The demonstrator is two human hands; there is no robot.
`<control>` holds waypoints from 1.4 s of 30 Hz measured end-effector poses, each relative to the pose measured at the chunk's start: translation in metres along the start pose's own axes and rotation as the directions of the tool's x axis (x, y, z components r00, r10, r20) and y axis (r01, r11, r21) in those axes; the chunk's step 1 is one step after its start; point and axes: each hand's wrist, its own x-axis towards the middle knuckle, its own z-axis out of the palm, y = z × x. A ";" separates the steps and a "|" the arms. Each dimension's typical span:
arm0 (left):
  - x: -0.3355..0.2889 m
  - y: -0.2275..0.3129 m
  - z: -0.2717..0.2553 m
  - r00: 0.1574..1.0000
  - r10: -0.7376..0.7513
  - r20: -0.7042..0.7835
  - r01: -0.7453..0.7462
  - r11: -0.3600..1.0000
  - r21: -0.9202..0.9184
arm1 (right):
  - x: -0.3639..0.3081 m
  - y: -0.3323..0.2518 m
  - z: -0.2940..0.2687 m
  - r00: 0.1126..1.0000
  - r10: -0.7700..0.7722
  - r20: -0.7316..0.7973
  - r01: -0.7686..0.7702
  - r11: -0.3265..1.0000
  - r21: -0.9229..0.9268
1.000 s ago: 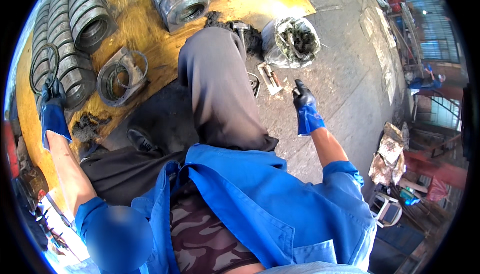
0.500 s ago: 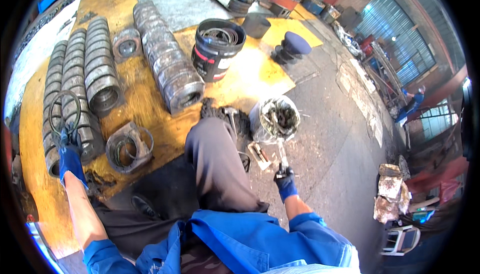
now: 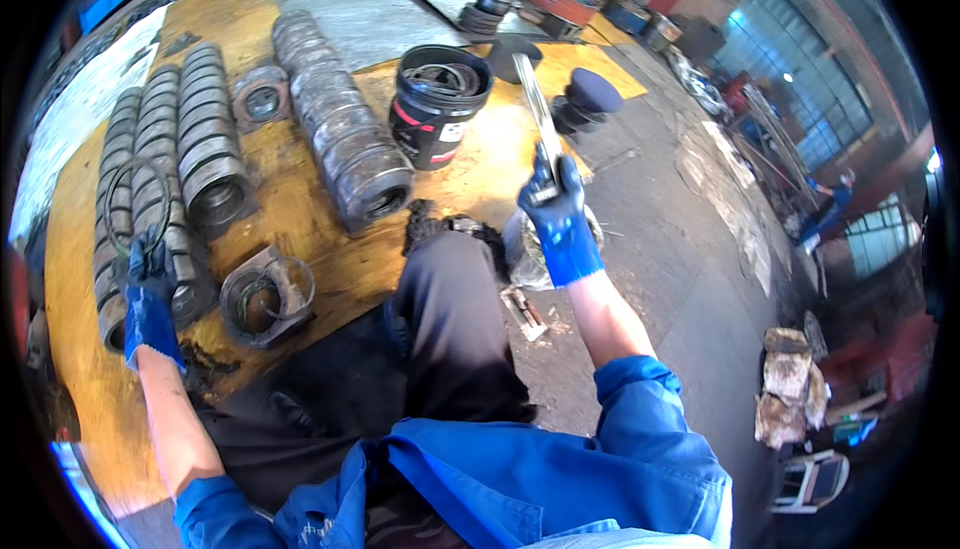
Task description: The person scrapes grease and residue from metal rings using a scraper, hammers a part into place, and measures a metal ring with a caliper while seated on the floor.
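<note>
Metal ring (image 3: 167, 204), dark and thin, nine o'clock, pinched in gloved left hand (image 3: 150, 287). Bright bar-shaped tool (image 3: 538, 109), one o'clock, clamped in gloved right hand (image 3: 562, 211); hands well apart. Hollow block (image 3: 293, 301) between eight and nine. Black bucket (image 3: 440, 109) near twelve: red stripe (image 3: 412, 121), white label (image 3: 453, 132), print too small to read.

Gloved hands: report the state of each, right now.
Left hand: closed, holding a thin dark ring.
Right hand: closed around a long, shiny metal tool.

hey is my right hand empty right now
No, the right hand is closed around a long, shiny metal tool that sticks out past the fingers.
</note>
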 end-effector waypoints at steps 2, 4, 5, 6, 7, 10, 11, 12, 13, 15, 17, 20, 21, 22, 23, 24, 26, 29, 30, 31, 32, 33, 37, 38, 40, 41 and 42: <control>-0.042 -0.014 0.059 0.996 -0.008 -0.089 0.003 0.998 -0.057 | 0.055 0.047 0.052 0.997 0.060 -0.052 -0.054 0.993 0.104; -0.068 -0.011 0.085 0.997 0.011 0.080 -0.005 0.997 -0.077 | 0.101 0.102 0.092 0.982 0.107 0.157 -0.120 0.990 0.079; -0.081 -0.011 0.096 0.990 0.013 0.141 0.000 0.996 -0.091 | 0.115 0.134 0.106 0.966 0.192 0.172 -0.207 0.976 0.071; -0.090 -0.018 0.108 0.981 0.006 0.194 0.016 0.994 -0.111 | 0.124 0.159 0.119 0.945 0.267 0.187 -0.281 0.959 0.050; -0.093 -0.031 0.123 0.972 -0.009 0.234 0.040 0.991 -0.128 | 0.125 0.179 0.126 0.929 0.319 0.189 -0.327 0.945 0.008; -0.099 -0.046 0.151 0.991 -0.080 0.108 0.113 0.933 -0.342 | 0.119 0.250 0.119 0.913 0.370 0.170 -0.366 0.929 -0.055; -0.100 -0.048 0.157 0.991 -0.047 0.123 0.088 0.933 -0.350 | 0.115 0.267 0.124 0.916 0.382 0.124 -0.373 0.923 -0.089; -0.110 -0.050 0.170 0.995 -0.045 0.094 0.075 0.937 -0.341 | 0.110 0.283 0.130 0.921 0.386 0.055 -0.378 0.918 -0.120; -0.108 -0.038 0.150 0.916 -0.032 0.401 0.198 0.903 -0.382 | 0.105 0.302 0.145 0.915 0.403 0.019 -0.396 0.907 -0.145; -0.116 -0.051 0.161 0.917 0.013 0.398 0.108 0.954 -0.280 | 0.101 0.309 0.141 0.903 0.420 0.092 -0.390 0.890 -0.237; -0.118 -0.053 0.170 0.889 0.009 0.457 0.113 0.964 -0.239 | 0.096 0.310 0.154 0.890 0.427 0.163 -0.362 0.876 -0.317; -0.113 -0.055 0.166 0.807 -0.080 0.586 0.281 0.923 -0.262 | 0.091 0.310 0.166 0.883 0.439 0.168 -0.311 0.813 -0.493; -0.109 -0.056 0.166 0.810 -0.099 0.578 0.296 0.920 -0.257 | 0.089 0.307 0.170 0.887 0.421 0.189 -0.259 0.793 -0.552; -0.110 -0.058 0.164 0.863 -0.078 0.498 0.210 0.954 -0.215 | 0.085 0.303 0.176 0.891 0.403 0.209 -0.205 0.768 -0.606; -0.112 -0.062 0.169 0.906 -0.055 0.420 0.134 0.978 -0.161 | 0.083 0.299 0.178 0.895 0.383 0.230 -0.143 0.733 -0.665; -0.115 -0.064 0.174 0.940 -0.035 0.338 0.069 0.993 -0.090 | 0.086 0.298 0.172 0.896 0.366 0.253 -0.075 0.683 -0.726; -0.112 -0.074 0.168 0.939 0.154 0.306 -0.233 0.943 0.238 | 0.092 0.297 0.161 0.886 0.347 0.307 0.063 0.566 -0.822; -0.110 -0.093 0.160 0.825 0.412 0.387 -0.563 0.539 0.626 | 0.089 0.298 0.172 0.867 0.400 0.297 -0.109 0.734 -0.671; -0.111 -0.093 0.161 0.841 0.357 0.406 -0.537 0.640 0.549 | 0.089 0.299 0.171 0.867 0.389 0.313 -0.070 0.715 -0.696; -0.114 -0.092 0.161 0.855 0.302 0.421 -0.491 0.733 0.471 | 0.091 0.301 0.169 0.865 0.378 0.329 -0.031 0.695 -0.719; -0.124 -0.084 0.179 0.881 0.117 0.459 -0.213 0.963 0.164 | 0.092 0.302 0.168 0.864 0.367 0.345 0.009 0.673 -0.740; -0.132 -0.078 0.190 0.836 -0.044 0.547 0.144 0.979 -0.142 | 0.094 0.305 0.165 0.851 0.386 0.356 0.004 0.674 -0.739; -0.135 -0.075 0.196 0.922 -0.004 0.387 0.044 0.995 -0.095 | 0.093 0.315 0.155 0.814 0.486 0.318 -0.130 0.687 -0.715; -0.134 -0.073 0.196 0.923 0.009 0.385 0.019 0.998 -0.068 | 0.091 0.317 0.154 0.804 0.519 0.290 -0.193 0.689 -0.698; -0.134 -0.070 0.196 0.940 0.033 0.339 -0.014 0.998 -0.060 | 0.086 0.316 0.156 0.810 0.539 0.229 -0.272 0.693 -0.668; -0.136 -0.068 0.198 0.955 0.045 0.293 -0.023 0.997 -0.079 | 0.083 0.311 0.165 0.805 0.562 0.191 -0.315 0.678 -0.665; -0.138 -0.064 0.198 0.968 0.056 0.246 -0.033 0.995 -0.097 | 0.081 0.309 0.170 0.798 0.583 0.153 -0.357 0.661 -0.660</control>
